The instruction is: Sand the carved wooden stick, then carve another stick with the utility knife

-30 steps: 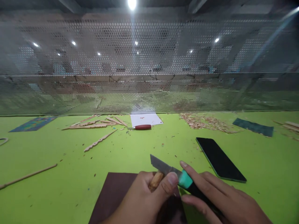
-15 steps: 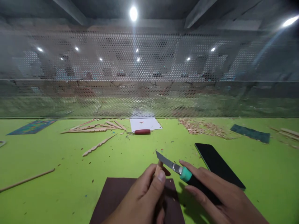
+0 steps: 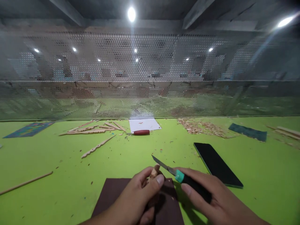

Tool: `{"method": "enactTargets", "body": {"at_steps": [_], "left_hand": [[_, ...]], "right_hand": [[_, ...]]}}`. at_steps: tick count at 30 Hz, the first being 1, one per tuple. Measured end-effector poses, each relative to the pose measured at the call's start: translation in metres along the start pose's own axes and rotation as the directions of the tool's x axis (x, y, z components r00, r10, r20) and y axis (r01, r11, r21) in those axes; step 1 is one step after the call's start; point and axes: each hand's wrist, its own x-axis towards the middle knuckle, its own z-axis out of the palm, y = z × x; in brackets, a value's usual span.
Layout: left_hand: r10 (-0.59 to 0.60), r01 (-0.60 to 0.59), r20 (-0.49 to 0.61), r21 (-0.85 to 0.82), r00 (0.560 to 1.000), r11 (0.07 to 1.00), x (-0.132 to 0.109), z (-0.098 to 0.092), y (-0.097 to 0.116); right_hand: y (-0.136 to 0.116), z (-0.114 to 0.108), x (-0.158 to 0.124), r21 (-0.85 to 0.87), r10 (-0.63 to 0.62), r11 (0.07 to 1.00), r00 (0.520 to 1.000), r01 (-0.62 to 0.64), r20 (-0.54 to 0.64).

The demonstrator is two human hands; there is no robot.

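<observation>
My left hand (image 3: 138,198) is closed around a short wooden stick (image 3: 153,172), whose tip pokes out above the thumb. My right hand (image 3: 211,197) grips a knife (image 3: 178,176) with a black handle and a teal collar. Its blade points up and left, with the edge right beside the stick's tip. Both hands hover over a dark brown sheet (image 3: 117,200) lying on the green table (image 3: 70,175).
A black phone (image 3: 217,164) lies to the right of my hands. Farther back are a red-handled tool (image 3: 140,132) by a white paper (image 3: 144,124), carved wooden strips (image 3: 97,146), a pile of shavings (image 3: 202,127), a dark green sheet (image 3: 248,132) and a long stick (image 3: 25,182) at left. A perforated metal screen (image 3: 150,75) backs the table.
The knife blade has slid forward off the stick's tip and dropped lower, and both hands have sunk toward the brown sheet. The view has tilted up a little.
</observation>
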Motion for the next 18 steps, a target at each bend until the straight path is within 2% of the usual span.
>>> {"method": "enactTargets", "body": {"at_steps": [4,7,10,18], "left_hand": [[0.001,0.001,0.032,-0.059,0.999,0.998,-0.002,-0.001,0.002],[-0.015,0.017,0.041,-0.059,0.999,0.998,-0.003,-0.002,0.003],[-0.022,0.022,0.054,-0.003,0.998,1.000,-0.003,-0.002,0.004],[-0.062,0.063,-0.020,0.043,0.998,0.997,-0.004,0.000,0.002]], "right_hand": [[-0.005,-0.001,0.003,0.105,0.106,0.989,0.994,-0.108,0.024],[-0.005,-0.001,0.001,0.124,0.168,0.978,0.986,-0.169,0.021],[-0.001,-0.002,0.000,0.080,0.148,0.985,0.988,-0.151,0.040],[0.006,-0.006,0.001,0.017,0.035,0.999,0.985,-0.039,0.166]]}}
